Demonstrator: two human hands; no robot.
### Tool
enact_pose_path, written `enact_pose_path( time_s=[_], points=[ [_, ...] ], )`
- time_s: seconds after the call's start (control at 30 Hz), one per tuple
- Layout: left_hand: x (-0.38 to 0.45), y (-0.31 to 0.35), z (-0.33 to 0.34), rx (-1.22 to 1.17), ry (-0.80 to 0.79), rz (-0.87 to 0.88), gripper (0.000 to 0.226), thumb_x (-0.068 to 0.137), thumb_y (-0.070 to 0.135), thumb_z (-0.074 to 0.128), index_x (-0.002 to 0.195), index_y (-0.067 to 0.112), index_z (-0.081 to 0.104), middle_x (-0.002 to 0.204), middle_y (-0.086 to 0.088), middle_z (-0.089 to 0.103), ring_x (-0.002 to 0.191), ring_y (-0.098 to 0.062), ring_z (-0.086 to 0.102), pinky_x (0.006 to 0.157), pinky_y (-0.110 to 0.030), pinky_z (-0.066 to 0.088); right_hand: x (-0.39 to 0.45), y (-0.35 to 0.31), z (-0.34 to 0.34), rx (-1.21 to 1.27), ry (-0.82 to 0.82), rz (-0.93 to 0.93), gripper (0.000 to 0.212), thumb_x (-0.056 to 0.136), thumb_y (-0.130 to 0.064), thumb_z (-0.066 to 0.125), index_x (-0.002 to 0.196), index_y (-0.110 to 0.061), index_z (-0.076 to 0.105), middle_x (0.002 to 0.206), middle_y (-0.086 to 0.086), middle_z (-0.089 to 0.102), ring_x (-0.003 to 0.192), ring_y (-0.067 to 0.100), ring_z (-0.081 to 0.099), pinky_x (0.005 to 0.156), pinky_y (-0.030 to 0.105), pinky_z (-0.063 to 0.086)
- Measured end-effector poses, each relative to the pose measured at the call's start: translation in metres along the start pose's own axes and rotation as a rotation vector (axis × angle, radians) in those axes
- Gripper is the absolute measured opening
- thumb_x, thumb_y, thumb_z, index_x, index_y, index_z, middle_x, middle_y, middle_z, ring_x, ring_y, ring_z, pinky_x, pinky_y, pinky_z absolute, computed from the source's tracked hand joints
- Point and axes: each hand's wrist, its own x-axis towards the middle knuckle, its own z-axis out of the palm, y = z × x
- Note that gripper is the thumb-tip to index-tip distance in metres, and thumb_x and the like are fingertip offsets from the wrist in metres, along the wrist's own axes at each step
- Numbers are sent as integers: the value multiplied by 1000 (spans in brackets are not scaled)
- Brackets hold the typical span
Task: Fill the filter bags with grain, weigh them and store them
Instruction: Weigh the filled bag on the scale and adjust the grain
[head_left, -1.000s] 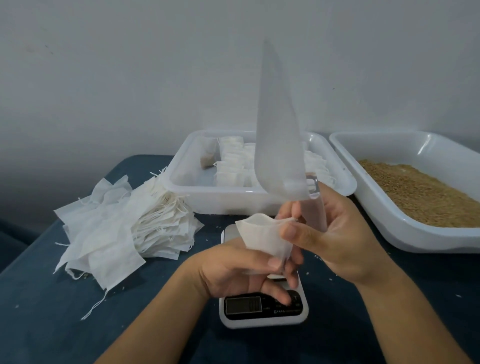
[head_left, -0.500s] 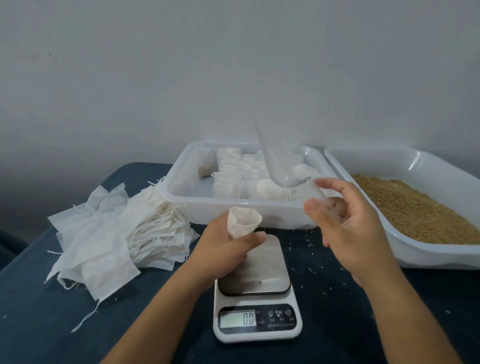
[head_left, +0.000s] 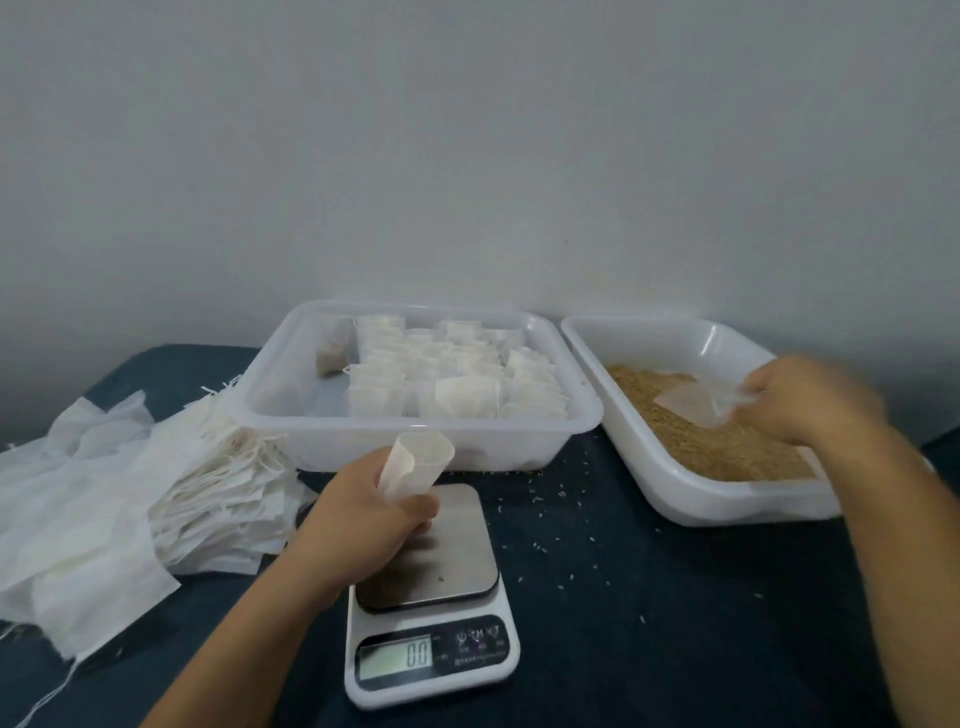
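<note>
1. We judge that the filling step is in hand: our right hand (head_left: 810, 402) holds a translucent plastic scoop (head_left: 691, 402) with its fingers curled round the handle, and the blade lies on the brown grain (head_left: 727, 441) inside the white plastic tray (head_left: 691, 499) at the right edge of the table (head_left: 675, 597). This hand is blurred, so we cannot tell the exact grip.

2. Our left hand (head_left: 363, 514) grips a small white paper filter bag (head_left: 415, 465) by its lower part. The bag stands upright with its mouth open, just above the far left corner of the steel plate of the white kitchen scale (head_left: 431, 597). We cannot tell if the bag touches the plate; the display reads zero.

3. The bag is well apart from the scoop, with the corner of the translucent storage tray (head_left: 291, 395) between them. This tray holds rows of filled bags (head_left: 457, 379) and stands at the far edge.

4. The next move, in our judgement, calls for taking a moderate load of grain, carrying the scoop level to the bag and pouring slowly into the narrow mouth. Loose grains (head_left: 540, 499) already lie on the dark blue cloth, so spilling is a real risk.

5. A pile of empty white bags with strings (head_left: 130, 493) waits at the left edge.
</note>
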Motion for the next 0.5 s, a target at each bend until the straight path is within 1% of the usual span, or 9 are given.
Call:
enact_pose_path(
  time_s=[0.07, 0.1, 0.17, 0.23, 0.27, 0.3, 0.4, 0.47, 0.5],
  points=[
    [-3, 3, -1, 28, 14, 19, 21, 80, 32, 81, 87, 43, 65, 70, 14, 68, 57, 3, 60, 56, -21, 44, 7, 0, 1, -147, -17, 27, 43, 90, -54, 69, 122, -25, 69, 114, 2, 66, 103, 27, 64, 88, 38, 56],
    [-4, 4, -1, 29, 20, 19, 20, 79, 34, 81, 86, 42, 65, 69, 14, 67, 57, 2, 60, 56, -20, 43, 11, 0, 3, -186, -11, 36, 40, 90, -55, 68, 117, -25, 69, 108, 1, 65, 98, 26, 64, 82, 36, 55],
    [-5, 6, -1, 38, 24, 33, 19, 79, 32, 81, 78, 40, 64, 61, 13, 63, 52, 1, 55, 55, -22, 42, 17, -5, 8, -232, 23, 48, 32, 92, -54, 64, 99, -23, 64, 92, -1, 59, 84, 22, 60, 67, 33, 47],
    [-6, 7, 1, 68, 32, 47, 22, 82, 29, 79, 73, 42, 64, 58, 15, 60, 50, 2, 52, 55, -25, 41, 22, -12, 16, -250, 54, 34, 26, 96, -46, 61, 86, -22, 57, 84, -2, 56, 72, 18, 54, 55, 31, 37],
    [-7, 7, 2, 84, 43, 47, 22, 83, 28, 78, 75, 44, 64, 58, 15, 61, 50, 1, 53, 54, -25, 41, 25, -16, 21, -249, 57, 21, 22, 97, -40, 61, 86, -21, 58, 83, -1, 57, 70, 17, 53, 53, 31, 35],
    [-8, 7, 3, 97, 54, 45, 22, 84, 28, 76, 79, 46, 64, 60, 15, 63, 51, 1, 55, 53, -24, 41, 28, -21, 26, -238, 54, 7, 18, 97, -35, 61, 89, -19, 59, 83, -1, 57, 69, 17, 52, 54, 31, 36],
    [-8, 8, 5, 135, 65, 47, 26, 85, 27, 74, 86, 51, 63, 68, 14, 69, 58, 0, 62, 51, -23, 43, 37, -33, 40, -170, 34, -21, 16, 96, -30, 63, 91, -15, 59, 80, 0, 52, 74, 19, 54, 64, 32, 43],
    [-7, 7, 6, 135, 67, 38, 27, 84, 25, 76, 86, 49, 64, 70, 13, 71, 60, -1, 63, 52, -25, 44, 43, -40, 48, -120, 28, -32, 13, 98, -24, 61, 98, -12, 67, 81, 1, 53, 75, 21, 55, 65, 33, 45],
    [-7, 7, 6, 133, 72, 27, 26, 83, 24, 76, 84, 48, 65, 69, 12, 71, 58, -1, 63, 53, -26, 44, 45, -43, 51, -89, 21, -36, 15, 99, -22, 60, 103, -11, 70, 83, 2, 55, 74, 21, 55, 65, 32, 45]
  ],
)
